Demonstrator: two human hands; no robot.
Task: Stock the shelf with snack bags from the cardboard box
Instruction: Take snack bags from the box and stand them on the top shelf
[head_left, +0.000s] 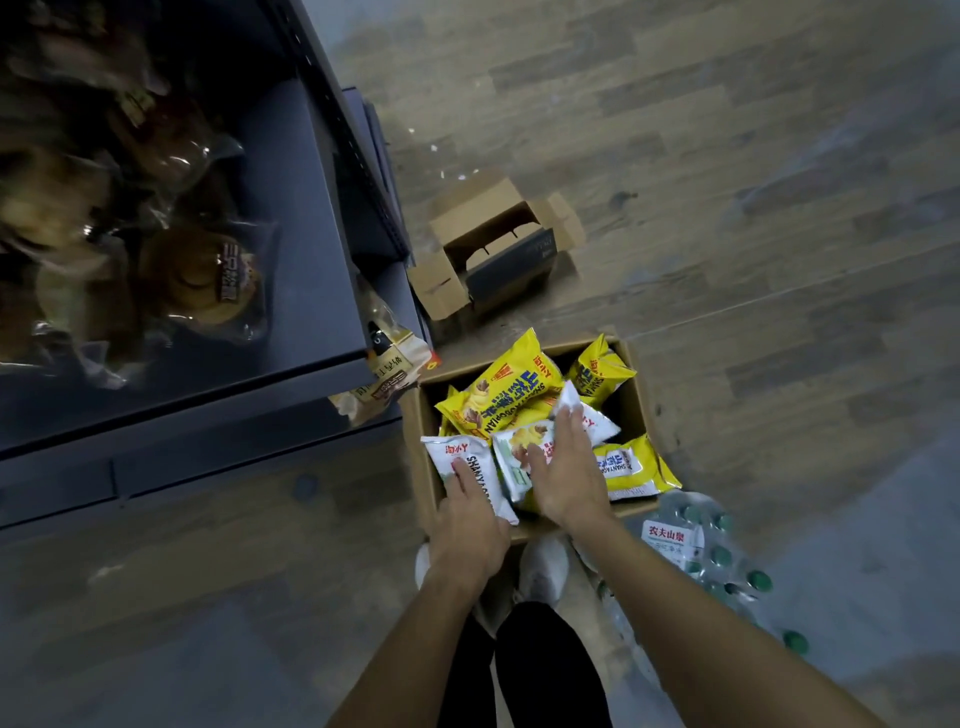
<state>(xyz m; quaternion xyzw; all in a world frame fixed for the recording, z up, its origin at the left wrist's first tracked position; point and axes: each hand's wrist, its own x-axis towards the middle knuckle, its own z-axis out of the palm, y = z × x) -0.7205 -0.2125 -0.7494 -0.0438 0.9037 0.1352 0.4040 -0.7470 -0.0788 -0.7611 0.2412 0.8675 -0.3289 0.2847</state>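
Observation:
An open cardboard box (635, 384) stands on the floor in front of my feet, holding several yellow and white snack bags. My left hand (470, 525) rests on a white snack bag (462, 462) at the box's near left corner, fingers curled over its lower edge. My right hand (563, 467) lies flat with fingers apart on another white bag (519, 452) in the middle of the box. A big yellow bag (501, 395) lies behind them. The dark shelf (291, 218) is to the left, with packaged pastries on it.
A smaller empty cardboard box (493, 244) lies open on the wooden floor beyond the snack box. A shrink-wrapped pack of water bottles (711, 556) sits to the right of my feet. A bread bag (387, 374) hangs past the shelf's corner.

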